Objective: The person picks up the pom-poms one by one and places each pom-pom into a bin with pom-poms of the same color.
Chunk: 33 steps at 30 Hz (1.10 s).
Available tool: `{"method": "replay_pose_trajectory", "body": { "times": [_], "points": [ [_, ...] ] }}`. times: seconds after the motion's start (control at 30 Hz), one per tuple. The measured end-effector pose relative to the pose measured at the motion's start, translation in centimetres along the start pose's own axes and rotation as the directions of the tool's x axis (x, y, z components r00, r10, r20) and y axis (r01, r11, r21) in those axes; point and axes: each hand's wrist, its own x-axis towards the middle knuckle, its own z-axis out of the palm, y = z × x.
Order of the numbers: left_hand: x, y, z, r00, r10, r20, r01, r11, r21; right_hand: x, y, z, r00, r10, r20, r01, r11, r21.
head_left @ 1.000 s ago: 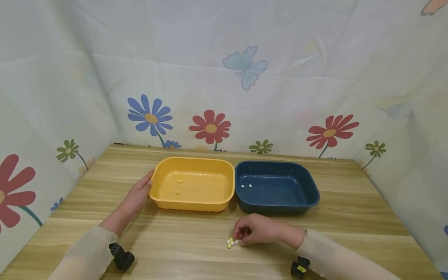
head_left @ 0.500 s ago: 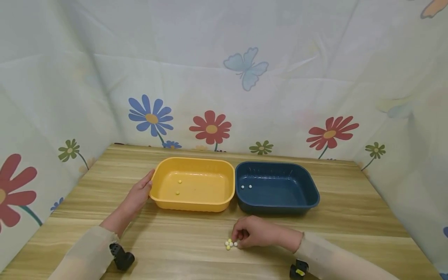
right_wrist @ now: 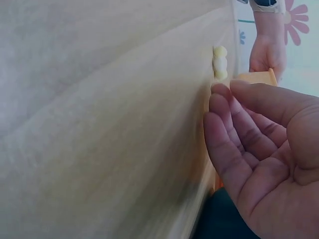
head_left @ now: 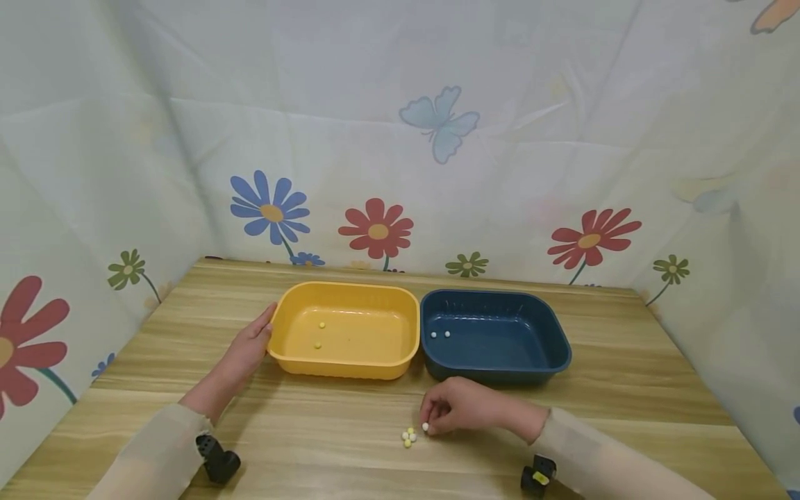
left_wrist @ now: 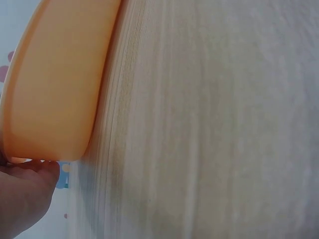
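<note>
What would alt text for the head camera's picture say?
A right hand pinches a small white ball beside four yellow and white ones on a wooden table. A left hand touches a yellow tub; a blue tub stands alongside.

Right hand (right_wrist: 269,164) has thumb and index tips together, anything between them hidden, yellow and white balls (right_wrist: 220,63) just past the fingertips on the table (right_wrist: 99,124), yellow tray (right_wrist: 255,77) and left hand (right_wrist: 269,52) farther beyond, dark blue tray (right_wrist: 222,216) below the fingers.
</note>
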Motion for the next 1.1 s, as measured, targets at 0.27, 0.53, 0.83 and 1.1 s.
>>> {"method": "replay_pose_trajectory", "body": {
  "times": [0.27,0.53,0.83,1.1],
  "points": [
    [0.1,0.2,-0.1,1.000,-0.012,0.001,0.012,1.000,0.003,-0.3,-0.4,-0.9,0.999,0.016,0.044,-0.020,0.995,0.098],
    [0.1,0.2,-0.2,1.000,-0.002,0.008,0.002,1.000,0.000,-0.5,-1.5,-3.0,0.993,0.074,0.096,-0.087,0.987,0.135],
    [0.1,0.2,-0.2,1.000,-0.028,0.007,0.028,1.000,0.000,-0.8,-3.0,-6.0,0.983,0.126,0.130,-0.140,0.985,0.099],
    [0.3,0.3,-0.3,1.000,-0.030,0.000,0.030,1.000,0.004,-0.5,-3.6,-9.8,0.973,0.135,0.188,-0.157,0.982,0.106]
  ]
}}
